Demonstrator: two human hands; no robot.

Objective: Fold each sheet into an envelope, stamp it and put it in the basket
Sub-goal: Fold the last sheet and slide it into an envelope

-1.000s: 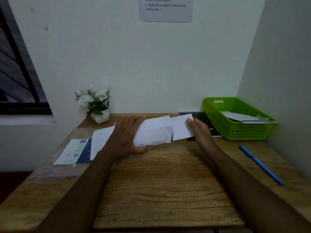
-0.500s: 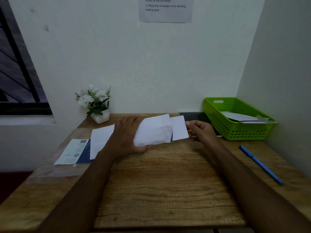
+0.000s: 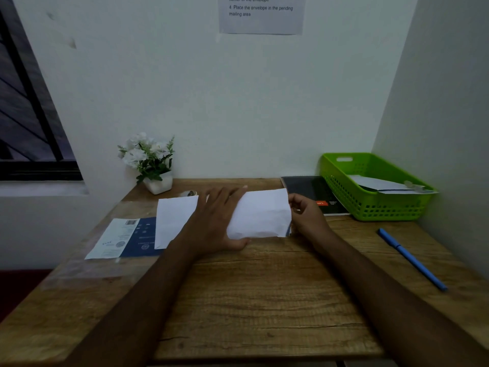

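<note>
A white envelope (image 3: 260,214) lies mid-desk. My left hand (image 3: 215,223) lies flat over its left end, fingers spread, thumb under the near edge. My right hand (image 3: 304,211) is curled at the envelope's right edge, where the folded sheet has gone almost fully inside; only a thin edge shows. A second white envelope (image 3: 173,218) lies to the left. The green basket (image 3: 370,207) stands at the back right with a stamped envelope (image 3: 383,185) in it.
A blue and white leaflet (image 3: 124,238) lies at the left under the spare envelope. A potted white flower (image 3: 150,162) and a small tape roll (image 3: 190,193) sit at the back. A dark notebook (image 3: 312,192) lies beside the basket, a blue pen (image 3: 411,258) at the right.
My right hand has pushed the folded sheet leftward into the envelope; the sheet stuck out far before and is nearly hidden now. My left hand has stayed on the envelope.
</note>
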